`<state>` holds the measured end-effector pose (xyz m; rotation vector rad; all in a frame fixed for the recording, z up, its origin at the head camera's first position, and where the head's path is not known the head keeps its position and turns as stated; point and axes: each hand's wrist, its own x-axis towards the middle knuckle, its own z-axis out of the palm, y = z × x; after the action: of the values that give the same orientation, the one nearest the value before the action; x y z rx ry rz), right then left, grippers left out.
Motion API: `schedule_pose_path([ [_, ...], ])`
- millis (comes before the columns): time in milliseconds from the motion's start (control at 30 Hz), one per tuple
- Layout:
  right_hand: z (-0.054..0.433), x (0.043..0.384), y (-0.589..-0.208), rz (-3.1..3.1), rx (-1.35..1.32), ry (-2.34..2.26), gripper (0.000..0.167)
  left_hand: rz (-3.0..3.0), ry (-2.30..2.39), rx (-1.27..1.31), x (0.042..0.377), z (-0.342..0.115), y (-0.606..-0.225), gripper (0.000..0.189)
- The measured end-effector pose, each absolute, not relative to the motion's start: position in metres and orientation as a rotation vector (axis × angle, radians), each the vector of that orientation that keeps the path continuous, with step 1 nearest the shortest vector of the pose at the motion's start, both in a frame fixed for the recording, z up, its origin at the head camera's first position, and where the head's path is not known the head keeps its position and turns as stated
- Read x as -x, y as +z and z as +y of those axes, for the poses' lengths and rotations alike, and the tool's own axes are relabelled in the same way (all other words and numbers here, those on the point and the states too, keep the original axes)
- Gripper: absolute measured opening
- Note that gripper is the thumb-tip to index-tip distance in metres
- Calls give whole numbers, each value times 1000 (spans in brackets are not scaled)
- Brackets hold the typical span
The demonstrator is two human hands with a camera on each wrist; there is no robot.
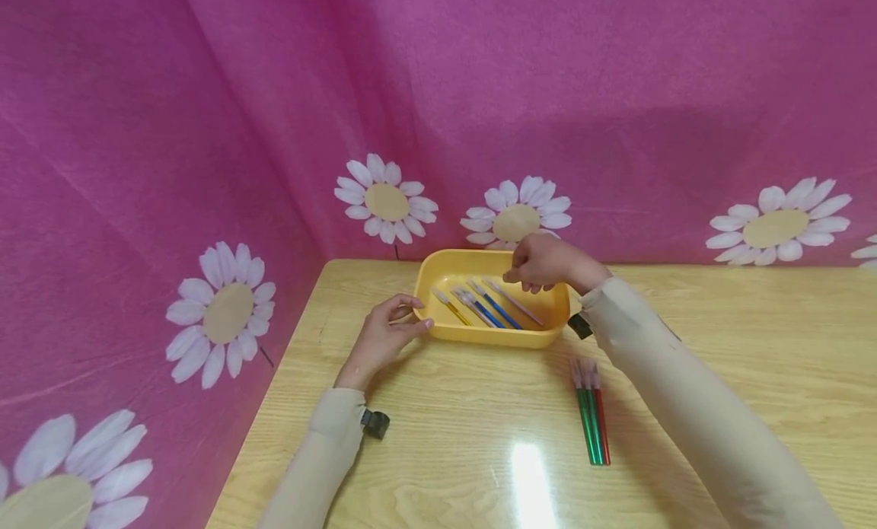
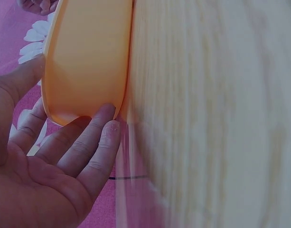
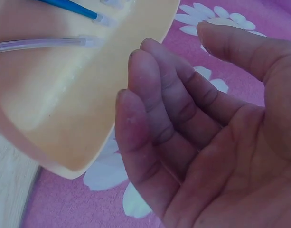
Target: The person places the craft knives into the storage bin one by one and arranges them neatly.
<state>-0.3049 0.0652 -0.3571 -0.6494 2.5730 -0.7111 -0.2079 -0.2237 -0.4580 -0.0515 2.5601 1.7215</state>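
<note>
My left hand holds the left end of a yellow plastic tray. In the left wrist view its thumb is at the rim and its fingers lie against the outer wall. Above the tray's right end is my right hand, its fingers loosely bent and nothing between them. Several slender pen-like sticks with pale, translucent tips lie slanted inside: a yellow one, blue ones and a pale clear one.
Green pen-like sticks and a red one lie side by side on the wooden table, right of centre. A pink cloth with white flowers rises behind the table and along its left side.
</note>
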Motion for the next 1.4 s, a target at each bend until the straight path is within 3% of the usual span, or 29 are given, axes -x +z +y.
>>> schedule_pose_path([
  [667, 88, 286, -357, 2593, 652, -728, 29, 2541, 1731, 54, 207, -226, -459, 35],
  [1400, 140, 252, -372, 2667, 659, -823, 23, 2543, 1745, 23, 209, -225, -462, 35],
])
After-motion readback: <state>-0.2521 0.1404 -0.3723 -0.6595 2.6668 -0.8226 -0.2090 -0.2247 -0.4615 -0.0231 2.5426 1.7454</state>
